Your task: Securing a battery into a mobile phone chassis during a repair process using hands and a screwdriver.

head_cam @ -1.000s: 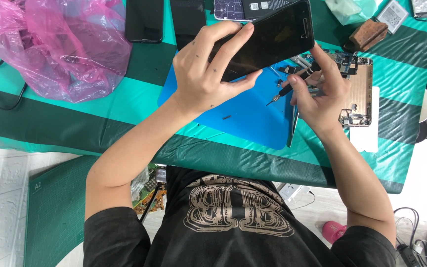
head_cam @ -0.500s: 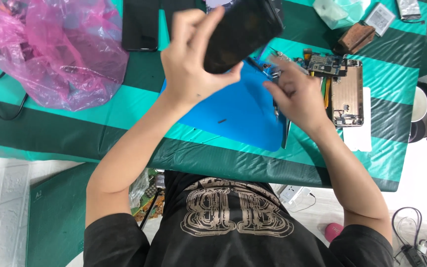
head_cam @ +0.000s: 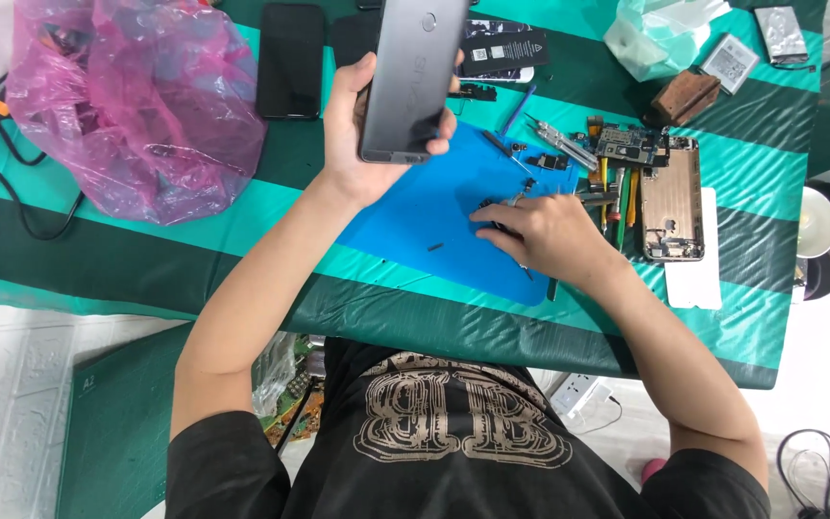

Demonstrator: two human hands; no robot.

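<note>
While the left hand (head_cam: 362,135) is clasped around a grey phone (head_cam: 410,77), back side up, the phone is held raised above the blue work mat (head_cam: 434,216). A thin tool (head_cam: 511,199) is pinched by the right hand (head_cam: 540,235), resting on the mat. An opened phone chassis (head_cam: 672,197) is placed just beside.

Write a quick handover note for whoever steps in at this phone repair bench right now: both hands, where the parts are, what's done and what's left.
Left hand holds a grey phone up, back side showing, above the blue mat.
Right hand rests on the mat's right edge, fingers on a thin tool; grip unclear.
An opened gold phone lies right of the mat, with tweezers and a circuit board nearby.
Done: gold phone opened, small parts laid out.
Left: grey phone looks unopened.
</note>
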